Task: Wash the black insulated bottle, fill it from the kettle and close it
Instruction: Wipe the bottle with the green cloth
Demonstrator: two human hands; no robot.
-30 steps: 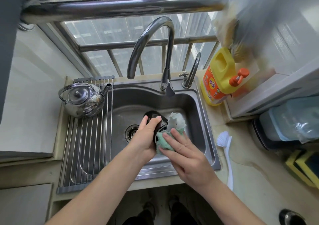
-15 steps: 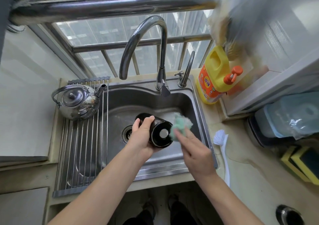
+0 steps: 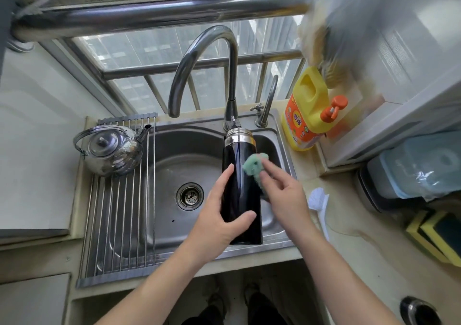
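The black insulated bottle [image 3: 239,187] is held over the steel sink [image 3: 174,165], lying lengthwise with its silver threaded neck pointing away under the tap [image 3: 229,80]. My left hand [image 3: 219,215] grips its lower body, thumb across the front. My right hand [image 3: 284,195] pinches a green cloth [image 3: 253,166] against the bottle's upper right side. The steel kettle [image 3: 112,150] sits on the roll-up drying rack [image 3: 112,225] to the left. A round black-and-silver object, maybe the lid [image 3: 420,312], lies on the counter at the bottom right.
A yellow detergent jug with an orange pump [image 3: 309,115] stands right of the sink. A white dish brush [image 3: 319,207] lies on the counter beside the sink edge. A lidded plastic box [image 3: 419,165] sits at the far right. The window bars run behind the tap.
The bottle has turned from base-toward-me to lying lengthwise with its neck pointing away. My right hand moved the green cloth from the base onto the bottle's side.
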